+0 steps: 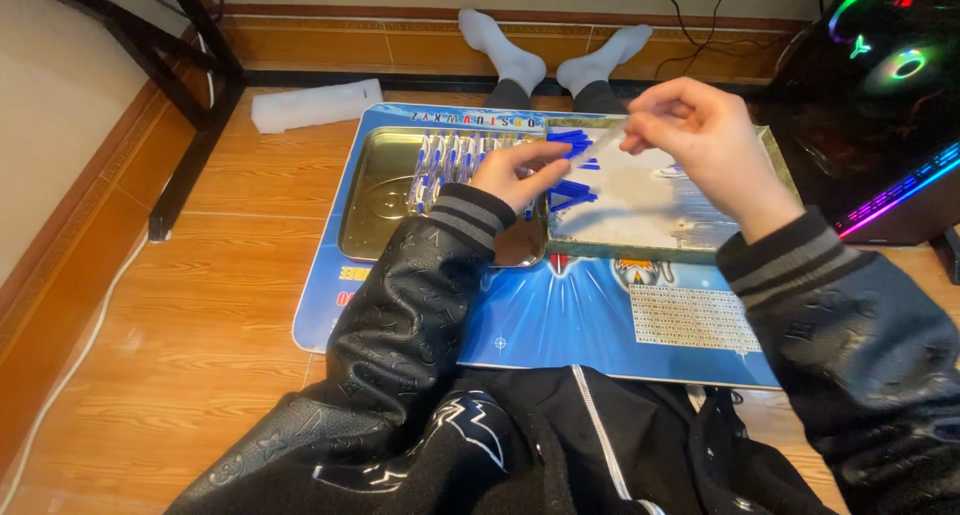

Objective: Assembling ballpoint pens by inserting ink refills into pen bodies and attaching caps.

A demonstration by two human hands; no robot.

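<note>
My left hand (515,173) and my right hand (700,140) are raised over a blue printed mat (560,315) on the floor. Between their fingertips they hold a thin clear pen-like piece with a blue cap (590,147); the left pinches the blue end, the right the clear end. Below the left hand a gold metal tray (378,190) carries a row of several clear pens with blue caps (450,160). A flat pale board (650,215) holds loose blue caps (572,190).
My legs in white socks (555,55) stretch out behind the mat. A white foam piece (315,105) lies on the wooden floor at the left. A black table leg (195,125) stands left, a lit computer case (880,95) at right.
</note>
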